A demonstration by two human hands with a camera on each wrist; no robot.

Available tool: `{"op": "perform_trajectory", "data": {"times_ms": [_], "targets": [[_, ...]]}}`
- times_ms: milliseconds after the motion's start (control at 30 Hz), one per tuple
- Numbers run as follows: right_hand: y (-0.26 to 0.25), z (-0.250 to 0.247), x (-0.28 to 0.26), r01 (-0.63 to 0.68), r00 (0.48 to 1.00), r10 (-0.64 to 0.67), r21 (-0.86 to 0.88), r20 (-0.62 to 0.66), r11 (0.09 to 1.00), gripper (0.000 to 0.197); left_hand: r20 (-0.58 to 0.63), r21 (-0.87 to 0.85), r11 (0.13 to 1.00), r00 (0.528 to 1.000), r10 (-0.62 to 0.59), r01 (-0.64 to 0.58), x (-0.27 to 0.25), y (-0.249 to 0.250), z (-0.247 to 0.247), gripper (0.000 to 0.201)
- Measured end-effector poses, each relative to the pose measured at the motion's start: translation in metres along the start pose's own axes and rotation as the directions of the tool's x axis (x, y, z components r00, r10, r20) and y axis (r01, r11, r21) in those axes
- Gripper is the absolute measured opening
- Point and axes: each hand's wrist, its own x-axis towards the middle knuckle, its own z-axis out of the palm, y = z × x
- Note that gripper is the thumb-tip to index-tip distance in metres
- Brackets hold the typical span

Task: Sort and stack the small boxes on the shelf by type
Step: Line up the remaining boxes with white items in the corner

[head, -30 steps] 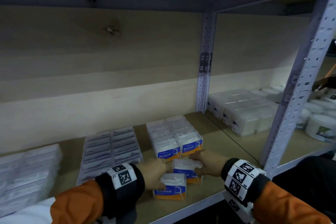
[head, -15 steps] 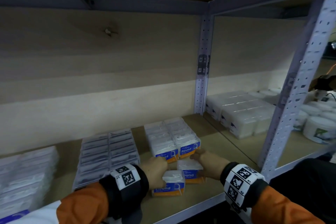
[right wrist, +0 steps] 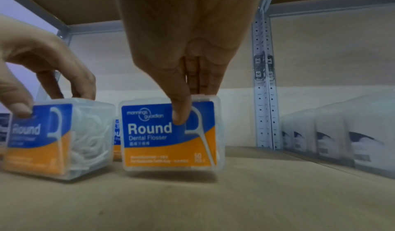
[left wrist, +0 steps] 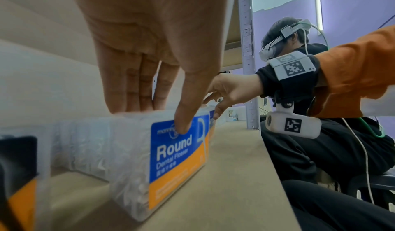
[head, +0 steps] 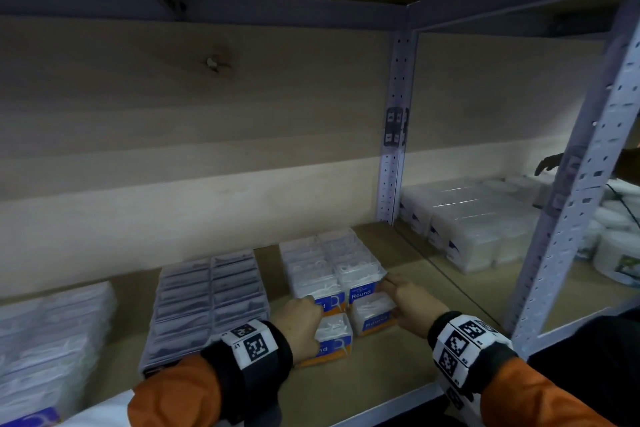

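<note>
Looking down from the head view, the left hand [head: 300, 322] grips one floss box [head: 331, 340] on the shelf [head: 398, 371], while the right hand [head: 414, 305] grips a second box [head: 372, 317] just beside it. Both boxes sit in front of a stack [head: 332, 267] of the same blue-and-orange boxes. Flat dark packs [head: 207, 298] lie to the left, and white containers [head: 474, 229] fill the next bay.

From the left wrist, the fingers [left wrist: 132, 89] reach over the box's [left wrist: 171, 151] top and the thumb presses its "Round" label, pinching it; it rests on the shelf board [left wrist: 233, 175]. The right hand [left wrist: 226, 91] is beyond.

From the right wrist, thumb and fingers [right wrist: 203, 75] pinch the second box [right wrist: 171, 133] upright, its base at the shelf [right wrist: 256, 192]; whether it touches, I cannot tell. The left hand [right wrist: 42, 62] holds its box [right wrist: 55, 138] to the left, turned at an angle.
</note>
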Motion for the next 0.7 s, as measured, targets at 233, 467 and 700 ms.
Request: {"op": "perform_trajectory", "data": {"times_ms": [233,467,700], "targets": [[0.010,0.003,0.010,-0.016,1.000,0.016,0.021,-0.002,1.000,0.052,-0.017,-0.009,0.999,0.999,-0.037,0.037,0.009,0.003,0.000,0.031],[0.016,0.008,0.016,-0.005,1.000,0.005,0.032,-0.006,0.999,0.057,-0.041,-0.024,0.999,0.998,-0.043,0.042,0.019,0.006,-0.001,0.037],[0.018,0.013,0.020,0.022,0.999,-0.020,0.044,-0.028,0.999,0.057,-0.049,-0.054,0.997,0.997,-0.063,0.060,0.022,0.006,0.001,0.042]]}}
